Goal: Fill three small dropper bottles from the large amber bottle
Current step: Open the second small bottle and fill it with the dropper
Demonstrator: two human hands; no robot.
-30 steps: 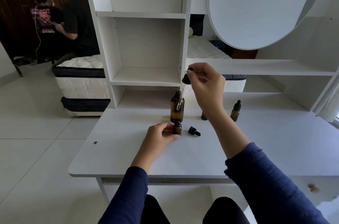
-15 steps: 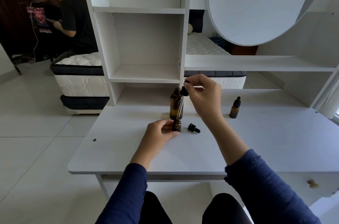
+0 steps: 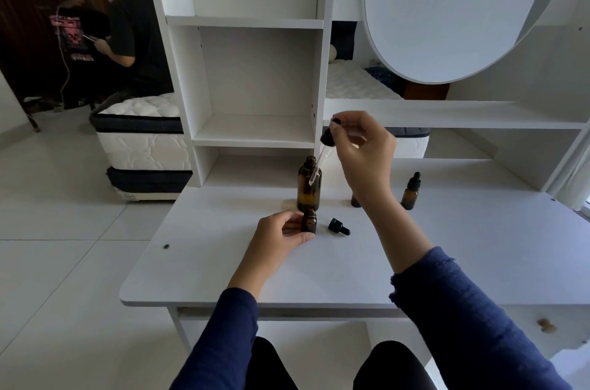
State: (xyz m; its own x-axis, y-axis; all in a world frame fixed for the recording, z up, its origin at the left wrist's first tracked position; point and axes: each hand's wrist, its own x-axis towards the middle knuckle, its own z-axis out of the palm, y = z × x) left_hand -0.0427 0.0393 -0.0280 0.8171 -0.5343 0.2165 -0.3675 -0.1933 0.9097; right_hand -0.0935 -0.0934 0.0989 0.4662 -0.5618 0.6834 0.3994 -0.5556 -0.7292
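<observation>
The left hand (image 3: pixel 281 238) curled thumb and fingers round a small open dropper bottle (image 3: pixel 309 222) on the white table (image 3: pixel 217 265), with the large amber bottle (image 3: pixel 308 190) just behind at its 12 o'clock. The right hand (image 3: pixel 362 150) pinched the black bulb of a dropper (image 3: pixel 328 139), its glass tip tilted before the big bottle's shoulder. A loose dropper cap (image 3: pixel 339 226) lay at the small bottle's 3 o'clock, a capped small bottle (image 3: pixel 411 193) stood well apart at 2 o'clock, and the right wrist half hid a third bottle (image 3: pixel 355 202). Half a second before, the dropper had sat lower, at the amber bottle's neck.
</observation>
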